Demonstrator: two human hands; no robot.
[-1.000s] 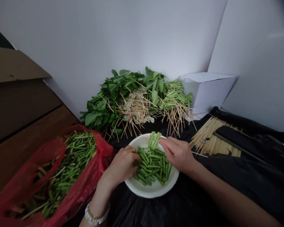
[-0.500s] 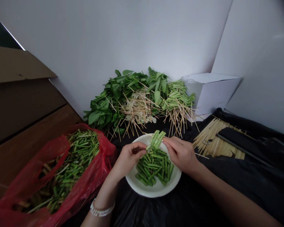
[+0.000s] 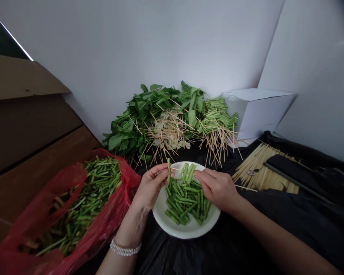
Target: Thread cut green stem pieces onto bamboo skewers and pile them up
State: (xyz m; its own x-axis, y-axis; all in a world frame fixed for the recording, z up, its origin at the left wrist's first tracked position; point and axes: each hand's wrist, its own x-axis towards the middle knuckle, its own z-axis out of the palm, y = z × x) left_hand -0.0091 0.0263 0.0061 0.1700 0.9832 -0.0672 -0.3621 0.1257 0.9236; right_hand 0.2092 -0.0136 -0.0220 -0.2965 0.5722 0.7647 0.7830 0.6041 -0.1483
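The left hand (image 3: 151, 188) hangs at the bowl's ten o'clock, its forearm rising from seven, wrist bent slightly upward; thumb and forefinger pinch one green stem piece (image 3: 169, 166), held upright beside the skewer's (image 3: 177, 169) left end. Whether the tip has pierced it, I cannot tell. The right hand (image 3: 218, 189) sits at two o'clock, its forearm slanting in from four, fingers curled together, knuckles up, gripping the skewer, whose other end pokes out past the hand toward three. Between the hands, a few threaded pieces (image 3: 188, 172) stand side by side on the skewer, above the bowl's (image 3: 183, 230) twelve o'clock edge. Loose cut stems (image 3: 186, 202) lie in the bowl; a red bag (image 3: 129, 183) is at nine.
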